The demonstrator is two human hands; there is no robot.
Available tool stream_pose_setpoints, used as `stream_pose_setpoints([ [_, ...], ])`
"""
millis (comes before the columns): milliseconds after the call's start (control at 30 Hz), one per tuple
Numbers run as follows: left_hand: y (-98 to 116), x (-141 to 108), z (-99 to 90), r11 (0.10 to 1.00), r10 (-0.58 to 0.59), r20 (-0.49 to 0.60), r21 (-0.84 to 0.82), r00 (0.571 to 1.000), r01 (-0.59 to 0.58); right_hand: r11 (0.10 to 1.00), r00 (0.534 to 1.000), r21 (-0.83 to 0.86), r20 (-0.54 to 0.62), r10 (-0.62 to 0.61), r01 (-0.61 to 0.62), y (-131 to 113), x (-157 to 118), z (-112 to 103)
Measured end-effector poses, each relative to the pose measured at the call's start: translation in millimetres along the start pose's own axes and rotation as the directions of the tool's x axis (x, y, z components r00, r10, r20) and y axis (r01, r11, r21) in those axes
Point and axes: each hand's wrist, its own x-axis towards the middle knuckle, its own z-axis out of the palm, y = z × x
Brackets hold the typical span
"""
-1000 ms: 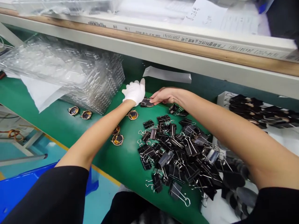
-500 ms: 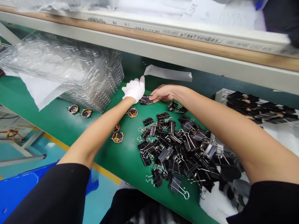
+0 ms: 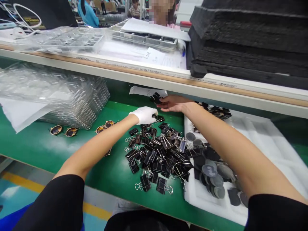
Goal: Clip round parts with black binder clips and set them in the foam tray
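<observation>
My left hand (image 3: 145,115), in a white glove, is closed on a black binder clip (image 3: 159,119) at the back edge of a large heap of binder clips (image 3: 154,154). My right hand (image 3: 173,103), bare, is raised behind the heap, under the shelf edge, and grips a black clipped piece (image 3: 157,97) by its fingertips. Whether a disc is inside that piece cannot be made out. Gold-rimmed round watch pieces (image 3: 71,131) lie on the green table (image 3: 103,175) to the left, some partly behind my left forearm.
Stacked clear plastic trays (image 3: 79,102) stand at the back left. On the right, a white foam tray (image 3: 262,128) bears grey discs (image 3: 209,168) and more black clips (image 3: 218,112). A shelf (image 3: 134,77) crosses above, carrying black foam blocks (image 3: 250,41). People are beyond it.
The camera view has tilted up and turned right. My right hand has lifted the black clipped piece off the table toward the foam tray. My left hand has moved to a clip at the heap.
</observation>
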Motion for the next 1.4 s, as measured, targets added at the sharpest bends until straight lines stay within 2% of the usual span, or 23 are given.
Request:
stream_pose_setpoints([
  [100, -8.8, -0.8, 4.2, 0.997, 0.08, -0.079, 0.013, 0.994, -0.079, 0.991, 0.995, 0.082, -0.012, 0.104, -0.102, 13.0, -24.1, 6.3],
  [200, -17.0, -17.1, 5.1, 0.99, 0.139, -0.152, 0.038, 0.979, -0.134, 0.976, 0.989, 0.158, 0.004, 0.149, -0.148, 19.9, -38.0, 13.3],
  [300, -29.3, -33.6, -1.3, 0.997, 0.078, -0.265, -0.008, 0.961, -0.083, 0.963, 0.992, 0.237, 0.009, 0.13, -0.128, 20.0, -41.4, 15.5],
  [400, -52.6, -40.5, -16.3, 0.996, -0.035, -0.351, -0.094, 0.936, 0.002, 0.946, 0.995, 0.309, 0.006, 0.097, -0.094, 16.7, -37.9, 17.0],
  [467, -71.4, -39.3, -27.3, 0.983, -0.123, -0.264, -0.164, 0.957, 0.081, 0.931, 0.997, 0.357, 0.017, 0.072, -0.073, 14.1, -33.7, 20.6],
  [533, -87.7, -35.4, -35.2, 0.963, -0.177, -0.06, -0.214, 0.982, 0.161, 0.917, 0.998, 0.395, 0.04, 0.048, -0.06, 11.9, -29.1, 27.2],
  [600, -98.1, -31.4, -38.0, 0.956, -0.157, 0.129, -0.229, 0.979, 0.183, 0.909, 0.997, 0.413, 0.068, 0.032, -0.058, 10.3, -24.3, 35.9],
  [633, -100.9, -29.9, -37.7, 0.958, -0.129, 0.178, -0.233, 0.976, 0.169, 0.908, 0.996, 0.415, 0.081, 0.026, -0.058, 9.8, -21.9, 40.5],
  [700, -102.2, -28.5, -35.2, 0.962, -0.106, 0.17, -0.231, 0.98, 0.145, 0.907, 0.995, 0.417, 0.098, 0.011, -0.051, 9.3, -17.1, 48.9],
  [800, -97.2, -27.7, -29.4, 0.963, -0.198, -0.021, -0.19, 0.98, 0.19, 0.907, 0.994, 0.419, 0.112, -0.006, -0.041, 9.6, -9.8, 56.8],
  [867, -91.0, -25.2, -23.8, 0.941, -0.324, -0.18, -0.158, 0.929, 0.298, 0.907, 0.994, 0.419, 0.113, -0.007, -0.042, 9.4, -4.8, 59.2],
  [967, -80.4, -17.3, -10.7, 0.864, -0.502, -0.339, -0.143, 0.796, 0.483, 0.903, 0.995, 0.429, 0.096, -0.018, -0.025, 7.6, 2.9, 61.7],
  [1067, -73.6, -9.1, 3.5, 0.776, -0.619, -0.371, -0.155, 0.692, 0.611, 0.911, 0.997, 0.412, 0.066, -0.027, -0.003, 5.4, 10.7, 65.5],
  [1167, -73.6, -5.9, 12.4, 0.721, -0.681, -0.348, -0.17, 0.644, 0.671, 0.94, 1.0, 0.341, 0.021, -0.007, 0.0, 5.0, 18.2, 69.4],
  [1267, -77.0, -8.5, 17.6, 0.719, -0.685, -0.324, -0.154, 0.653, 0.678, 0.961, 1.0, 0.277, 0.03, 0.004, -0.012, 6.0, 23.7, 70.7],
  [1400, -79.3, -15.4, 24.1, 0.785, -0.583, -0.323, 0.01, 0.745, 0.619, 0.97, 0.997, 0.24, 0.08, 0.013, -0.031, 5.2, 28.1, 67.3],
])
